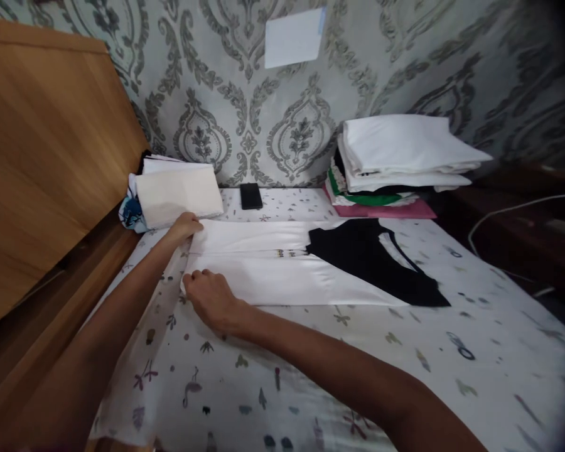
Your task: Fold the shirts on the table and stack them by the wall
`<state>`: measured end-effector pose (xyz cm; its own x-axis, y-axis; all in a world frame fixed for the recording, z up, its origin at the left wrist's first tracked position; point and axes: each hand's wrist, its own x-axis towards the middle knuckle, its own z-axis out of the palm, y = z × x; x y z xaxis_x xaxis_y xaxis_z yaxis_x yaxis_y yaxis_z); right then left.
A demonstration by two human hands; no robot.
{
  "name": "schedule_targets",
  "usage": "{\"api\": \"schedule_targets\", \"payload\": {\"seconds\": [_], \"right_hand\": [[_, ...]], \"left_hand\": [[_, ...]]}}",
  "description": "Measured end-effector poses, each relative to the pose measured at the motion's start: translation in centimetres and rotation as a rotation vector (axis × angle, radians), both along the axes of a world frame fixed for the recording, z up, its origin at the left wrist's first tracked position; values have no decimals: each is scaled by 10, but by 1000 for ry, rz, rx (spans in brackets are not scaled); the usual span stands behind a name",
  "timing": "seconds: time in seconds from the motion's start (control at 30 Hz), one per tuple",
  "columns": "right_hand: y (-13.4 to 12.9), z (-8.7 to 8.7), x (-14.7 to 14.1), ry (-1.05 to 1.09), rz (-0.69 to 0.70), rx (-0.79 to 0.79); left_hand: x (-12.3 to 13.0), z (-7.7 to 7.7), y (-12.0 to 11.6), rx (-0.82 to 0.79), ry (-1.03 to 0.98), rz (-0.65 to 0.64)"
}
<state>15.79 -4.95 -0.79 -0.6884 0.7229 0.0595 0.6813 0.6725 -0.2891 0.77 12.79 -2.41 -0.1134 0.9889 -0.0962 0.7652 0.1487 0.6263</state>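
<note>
**Two hands placed at the hem of a white-and-black shirt**

The shirt point(273, 279) is laid lengthwise across a patterned sheet point(263, 376), its white hem end turned to the left and its black neck end to the right. The far hem corner is touched by the left hand point(186, 227); its fingers are bent low against the cloth, but whether any fabric is pinched cannot be told. The near hem corner is held by the right hand point(211, 298), whose fingers are curled closed over the edge. Small lettering is partly shown along a crease in the white part.

Just beyond the left hand, a pile of folded cloths point(179, 194) is topped with a cream piece. A dark, flat rectangular object point(251, 196) is set near the wall point(245, 94), to the right of that pile. Farther right, a taller stack of folded clothes point(400, 147) is seen, with white pieces above and green and pink ones below. A wooden panel point(51, 144) is seen at the left.
</note>
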Motion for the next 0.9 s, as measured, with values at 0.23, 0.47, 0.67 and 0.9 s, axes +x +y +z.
{"api": "schedule_targets", "payload": {"seconds": [0.23, 0.47, 0.67, 0.9], "right_hand": [[5, -1, 59, 704, -382, -293], [-23, -13, 155, 1417, -600, -687], [-44, -20, 220, 1481, -795, -1072], [-26, -20, 232, 1453, -806, -1187]], "left_hand": [[43, 48, -10, 108, -201, -75], [157, 66, -6, -59, -490, -285], [231, 17, 0, -253, -417, -357], [225, 14, 15, -311, -299, -491]]}}
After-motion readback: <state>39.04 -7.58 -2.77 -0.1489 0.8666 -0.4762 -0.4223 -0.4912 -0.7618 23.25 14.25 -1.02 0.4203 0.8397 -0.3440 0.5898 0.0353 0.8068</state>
